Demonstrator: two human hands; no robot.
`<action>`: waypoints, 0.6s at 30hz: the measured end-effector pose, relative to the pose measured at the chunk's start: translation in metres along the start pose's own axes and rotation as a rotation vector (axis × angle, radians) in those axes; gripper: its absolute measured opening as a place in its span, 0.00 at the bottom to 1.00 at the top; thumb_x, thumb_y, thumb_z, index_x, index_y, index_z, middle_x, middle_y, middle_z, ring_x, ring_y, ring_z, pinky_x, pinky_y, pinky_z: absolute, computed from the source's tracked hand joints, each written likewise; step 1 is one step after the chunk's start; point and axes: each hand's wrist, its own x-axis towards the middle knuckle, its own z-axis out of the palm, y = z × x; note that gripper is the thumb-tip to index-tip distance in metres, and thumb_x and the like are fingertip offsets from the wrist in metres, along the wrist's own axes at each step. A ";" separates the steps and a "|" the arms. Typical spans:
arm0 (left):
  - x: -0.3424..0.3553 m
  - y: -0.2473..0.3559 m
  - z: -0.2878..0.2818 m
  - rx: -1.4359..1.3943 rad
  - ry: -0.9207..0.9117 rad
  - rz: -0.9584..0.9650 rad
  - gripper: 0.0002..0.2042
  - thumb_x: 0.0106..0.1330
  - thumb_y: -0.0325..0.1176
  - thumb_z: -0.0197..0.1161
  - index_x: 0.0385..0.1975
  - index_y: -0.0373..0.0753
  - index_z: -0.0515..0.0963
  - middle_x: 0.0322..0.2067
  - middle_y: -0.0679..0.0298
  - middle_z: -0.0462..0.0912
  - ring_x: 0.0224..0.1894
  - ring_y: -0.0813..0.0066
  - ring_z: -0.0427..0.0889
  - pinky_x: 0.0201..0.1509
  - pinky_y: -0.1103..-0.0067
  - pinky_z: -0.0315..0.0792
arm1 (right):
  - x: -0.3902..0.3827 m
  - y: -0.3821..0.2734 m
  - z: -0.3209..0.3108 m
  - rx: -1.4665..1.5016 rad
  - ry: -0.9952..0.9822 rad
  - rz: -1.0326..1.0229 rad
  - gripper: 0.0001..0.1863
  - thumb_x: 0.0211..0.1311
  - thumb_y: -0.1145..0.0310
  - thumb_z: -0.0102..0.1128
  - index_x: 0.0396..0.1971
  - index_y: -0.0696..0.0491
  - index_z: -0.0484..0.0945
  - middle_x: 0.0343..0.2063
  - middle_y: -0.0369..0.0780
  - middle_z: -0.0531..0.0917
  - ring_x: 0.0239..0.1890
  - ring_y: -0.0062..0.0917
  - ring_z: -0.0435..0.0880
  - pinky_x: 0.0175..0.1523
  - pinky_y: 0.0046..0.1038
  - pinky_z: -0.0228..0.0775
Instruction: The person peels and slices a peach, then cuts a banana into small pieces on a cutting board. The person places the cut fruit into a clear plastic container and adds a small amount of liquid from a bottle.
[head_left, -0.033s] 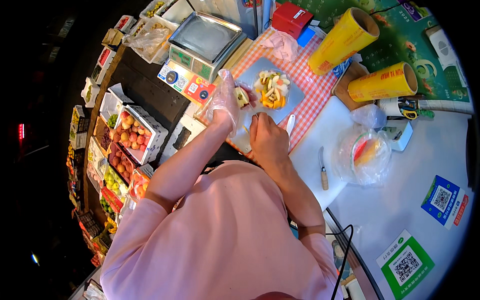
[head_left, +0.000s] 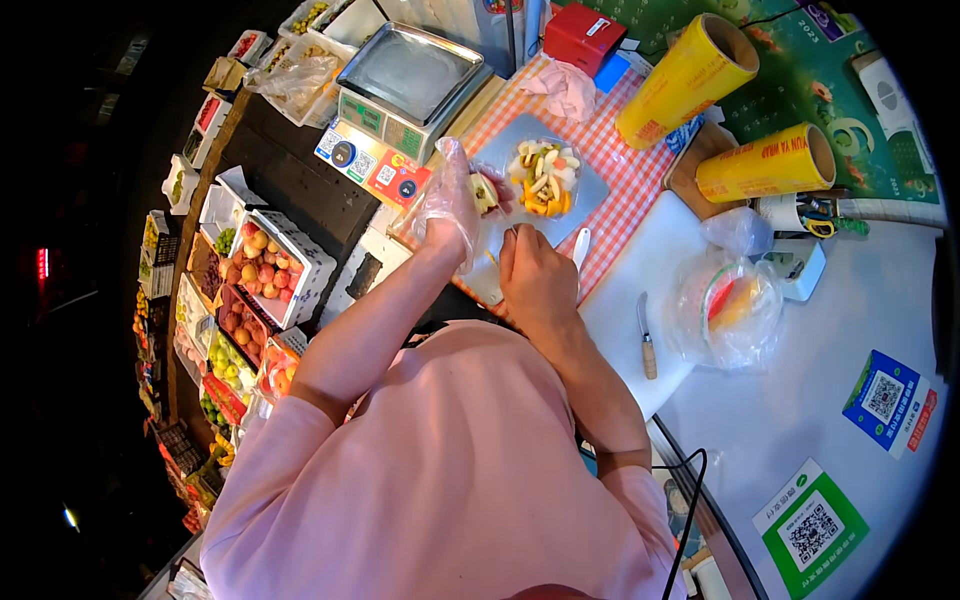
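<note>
- Your left hand (head_left: pixel 448 205), in a clear plastic glove, is just left of the cut fruit (head_left: pixel 545 180), its fingers clamped on a dark-skinned fruit piece (head_left: pixel 486 193) with pale flesh.
- Your bare right hand (head_left: pixel 537 275) is on the near side of the cut fruit, apart from the left, fingers curled in; you can't tell from here what, if anything, they grip.
- A slim white tool (head_left: pixel 581 248) lies just beside that hand, nearer you than the cut fruit.
- Under the cut fruit you have a blue-grey board (head_left: pixel 588 195) on a red-and-white checked cloth (head_left: pixel 612 258).
- Beyond the cut fruit are a crumpled pink cloth (head_left: pixel 565 95) and, farther, a red box (head_left: pixel 583 38); beyond and to its left stands a scale (head_left: pixel 412 75).
- Right of the cut fruit are two yellow rolls (head_left: pixel 688 80).
- Nearer you and to its right, a wooden-handled knife (head_left: pixel 648 350) lies on a white board (head_left: pixel 622 310), with a clear plastic bag (head_left: pixel 755 335) beside it.
- Well left of the cut fruit sit fruit crates (head_left: pixel 312 278).
</note>
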 end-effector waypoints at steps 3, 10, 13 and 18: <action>0.001 0.001 0.003 0.001 0.013 -0.018 0.33 0.76 0.64 0.38 0.30 0.37 0.74 0.26 0.55 0.79 0.28 0.65 0.81 0.33 0.69 0.78 | 0.000 0.001 -0.001 -0.023 -0.030 0.028 0.08 0.66 0.70 0.59 0.30 0.56 0.72 0.22 0.44 0.81 0.20 0.39 0.83 0.23 0.34 0.76; 0.003 -0.007 0.009 -0.028 0.073 -0.045 0.33 0.77 0.62 0.36 0.29 0.37 0.75 0.24 0.57 0.79 0.27 0.65 0.80 0.32 0.70 0.77 | 0.000 0.007 0.014 -0.119 -0.054 0.045 0.08 0.64 0.70 0.60 0.29 0.56 0.71 0.21 0.43 0.81 0.19 0.38 0.84 0.23 0.34 0.77; 0.003 -0.009 0.009 -0.016 0.084 -0.059 0.33 0.77 0.62 0.35 0.29 0.37 0.75 0.23 0.57 0.79 0.27 0.66 0.80 0.32 0.71 0.77 | 0.000 0.009 0.015 -0.101 -0.078 0.038 0.07 0.63 0.71 0.59 0.29 0.56 0.71 0.20 0.44 0.81 0.19 0.38 0.84 0.23 0.35 0.77; 0.004 -0.013 0.010 -0.005 0.032 -0.071 0.34 0.77 0.62 0.33 0.30 0.37 0.75 0.23 0.58 0.79 0.27 0.67 0.80 0.35 0.72 0.76 | 0.006 0.013 0.012 -0.104 -0.137 0.041 0.05 0.60 0.73 0.59 0.31 0.57 0.72 0.21 0.44 0.81 0.21 0.38 0.85 0.25 0.35 0.79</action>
